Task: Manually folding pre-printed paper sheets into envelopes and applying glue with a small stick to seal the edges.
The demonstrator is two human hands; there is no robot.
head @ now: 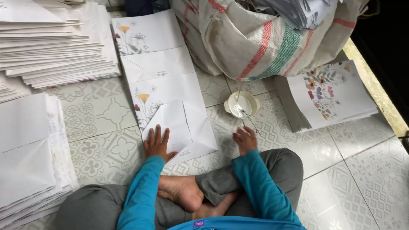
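A big striped sack point(255, 38) sits at the far edge of the tiled floor point(362, 170). White paper stacks point(51, 42) fill the left side. The left hand point(156, 144) lies flat, fingers spread, on a folded paper sheet point(174, 119). The right hand point(246, 139) is curled beside a small white bowl point(242, 104); I cannot tell if it holds anything.

My left hand point(156, 144) presses flat on a folded paper sheet point(177, 123); my right hand point(246, 139) rests near a small white bowl point(242, 104).
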